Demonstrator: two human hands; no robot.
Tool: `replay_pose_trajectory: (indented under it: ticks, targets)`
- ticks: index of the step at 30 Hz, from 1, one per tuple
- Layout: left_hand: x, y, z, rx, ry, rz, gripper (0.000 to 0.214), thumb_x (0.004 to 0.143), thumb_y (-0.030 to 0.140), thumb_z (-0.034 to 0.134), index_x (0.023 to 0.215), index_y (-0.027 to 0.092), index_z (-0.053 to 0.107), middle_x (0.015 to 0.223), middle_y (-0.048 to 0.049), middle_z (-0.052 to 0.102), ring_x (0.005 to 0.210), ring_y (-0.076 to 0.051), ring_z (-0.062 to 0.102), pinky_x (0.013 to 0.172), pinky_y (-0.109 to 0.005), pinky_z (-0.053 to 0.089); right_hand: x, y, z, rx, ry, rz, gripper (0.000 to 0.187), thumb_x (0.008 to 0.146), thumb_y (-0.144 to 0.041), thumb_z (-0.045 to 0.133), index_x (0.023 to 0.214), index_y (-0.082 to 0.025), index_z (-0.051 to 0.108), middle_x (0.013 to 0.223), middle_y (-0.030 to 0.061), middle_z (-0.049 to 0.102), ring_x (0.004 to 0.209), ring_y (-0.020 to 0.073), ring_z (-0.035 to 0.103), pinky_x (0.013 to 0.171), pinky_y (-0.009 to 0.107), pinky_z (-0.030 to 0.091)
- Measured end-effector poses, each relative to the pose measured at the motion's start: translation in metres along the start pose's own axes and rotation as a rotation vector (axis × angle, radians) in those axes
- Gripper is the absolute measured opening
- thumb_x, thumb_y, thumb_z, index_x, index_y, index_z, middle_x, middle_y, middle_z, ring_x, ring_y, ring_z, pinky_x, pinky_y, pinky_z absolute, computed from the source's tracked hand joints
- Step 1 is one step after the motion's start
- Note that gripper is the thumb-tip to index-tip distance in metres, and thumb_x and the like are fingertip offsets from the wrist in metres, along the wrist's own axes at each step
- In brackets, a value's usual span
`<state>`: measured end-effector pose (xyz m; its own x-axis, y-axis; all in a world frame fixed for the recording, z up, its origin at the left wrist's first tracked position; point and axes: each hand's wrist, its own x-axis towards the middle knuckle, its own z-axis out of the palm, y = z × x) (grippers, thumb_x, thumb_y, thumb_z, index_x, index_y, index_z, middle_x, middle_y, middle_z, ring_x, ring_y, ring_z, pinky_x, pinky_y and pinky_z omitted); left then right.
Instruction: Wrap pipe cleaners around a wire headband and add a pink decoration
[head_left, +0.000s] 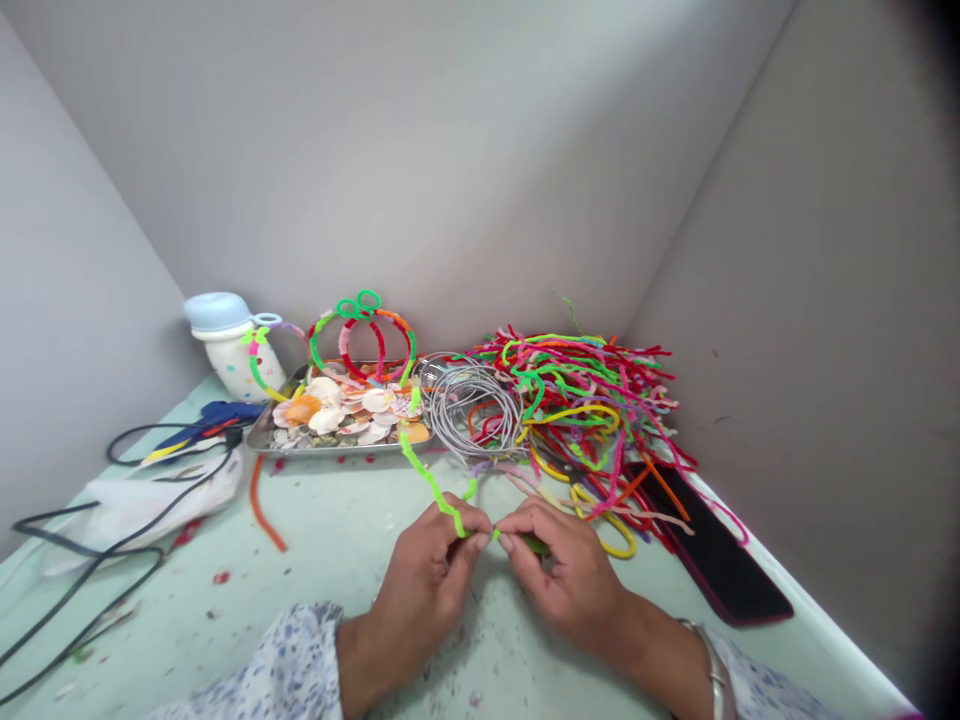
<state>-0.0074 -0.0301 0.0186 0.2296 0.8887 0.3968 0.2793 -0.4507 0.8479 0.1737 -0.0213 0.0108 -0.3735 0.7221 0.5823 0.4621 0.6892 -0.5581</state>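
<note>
Light green fuzzy stem (431,482) is held low over the near part of the table (315,580). Behind the table stands a plain grey wall (420,150). The table has a pale green top, with small red and dark marks on it.

At the back, on the right, lies a big tangled heap of coloured fuzzy stems (600,385). To the left of this heap is a metal tray (352,451), filled with shells (326,392).

The left hand (427,565) is closed, and it pinches the light green stem between thumb and forefinger; from there the stem goes up in the direction of the tray. The right hand (570,570) is also closed, its fingertips just beside those of the left, and pinches a green piece (536,545). I cannot tell if this is the same stem.

On the right edge lies a flat black object (720,550). On the left, a black cable (105,553) crosses a white plastic bag (150,505), and behind stands a white bottle (241,358) with blue cap. Between tray and heap is a coil of grey wire (476,408). A single orange stem (262,512) lies before the tray.
</note>
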Motion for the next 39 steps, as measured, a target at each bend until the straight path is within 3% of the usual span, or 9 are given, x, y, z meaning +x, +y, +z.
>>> replay_pose_trajectory:
  ticks: [12,16,21,27,30,33,36,39]
  targets:
    - [0.000,-0.002,-0.002,0.089,-0.066,0.064,0.019,0.089,0.012,0.049,0.091,0.021,0.066,0.085,-0.0065,0.063,0.084,-0.021,0.058,0.078,-0.029,0.042,0.007,0.000,-0.006,0.164,-0.096,0.141,0.007,0.087,-0.017,0.054,0.085,-0.018,0.060,0.070,-0.0016,0.057,0.062,0.0112,0.053,0.058,0.022,0.041]
    - [0.001,-0.007,-0.004,0.146,-0.087,0.138,0.025,0.088,0.007,0.046,0.091,0.022,0.066,0.087,-0.0064,0.062,0.082,-0.020,0.058,0.075,-0.028,0.042,0.009,0.002,-0.009,0.230,-0.163,0.218,0.008,0.086,-0.020,0.054,0.081,-0.018,0.060,0.064,-0.0029,0.055,0.058,0.0110,0.050,0.054,0.022,0.039]
    - [0.000,-0.014,-0.008,0.409,-0.129,0.257,0.027,0.086,0.006,0.047,0.098,0.021,0.066,0.089,-0.0070,0.062,0.082,-0.020,0.055,0.073,-0.030,0.040,0.014,0.003,-0.015,0.331,-0.233,0.286,0.008,0.084,-0.020,0.055,0.077,-0.018,0.060,0.063,-0.0033,0.055,0.057,0.0106,0.049,0.054,0.022,0.039]
    - [-0.002,-0.013,-0.011,0.558,-0.073,0.425,0.029,0.086,0.005,0.047,0.099,0.023,0.065,0.088,-0.0046,0.062,0.082,-0.019,0.053,0.072,-0.030,0.040,0.018,0.003,-0.024,0.392,-0.356,0.365,0.007,0.081,-0.021,0.059,0.075,-0.017,0.061,0.063,-0.0036,0.055,0.059,0.0099,0.048,0.057,0.021,0.038]
    - [0.000,-0.014,-0.012,0.580,-0.072,0.436,0.026,0.088,0.007,0.049,0.098,0.024,0.066,0.084,-0.0031,0.062,0.078,-0.018,0.052,0.070,-0.029,0.040,0.019,0.003,-0.026,0.410,-0.381,0.368,0.008,0.081,-0.022,0.060,0.076,-0.016,0.062,0.063,-0.0037,0.055,0.058,0.0096,0.047,0.056,0.021,0.037]
    - [0.002,-0.017,-0.011,0.514,-0.043,0.423,0.017,0.091,0.015,0.050,0.097,0.022,0.063,0.084,-0.0032,0.064,0.077,-0.017,0.056,0.069,-0.028,0.043,0.019,0.004,-0.024,0.382,-0.337,0.330,0.007,0.081,-0.021,0.060,0.076,-0.016,0.061,0.064,-0.0032,0.056,0.059,0.0098,0.048,0.057,0.021,0.038]
    - [0.002,-0.019,-0.009,0.464,-0.008,0.261,0.009,0.091,0.024,0.053,0.095,0.019,0.060,0.079,-0.0024,0.064,0.069,-0.016,0.058,0.064,-0.026,0.044,0.016,0.005,-0.020,0.358,-0.285,0.284,0.007,0.083,-0.020,0.058,0.077,-0.017,0.061,0.065,-0.0026,0.056,0.060,0.0100,0.049,0.056,0.021,0.037]
    - [-0.001,-0.015,-0.007,0.422,-0.047,0.117,0.015,0.092,0.028,0.050,0.087,0.019,0.061,0.076,-0.0018,0.063,0.066,-0.015,0.057,0.062,-0.025,0.043,0.013,0.008,-0.016,0.306,-0.231,0.211,0.008,0.086,-0.020,0.055,0.081,-0.017,0.060,0.068,-0.0014,0.057,0.060,0.0107,0.050,0.056,0.022,0.038]
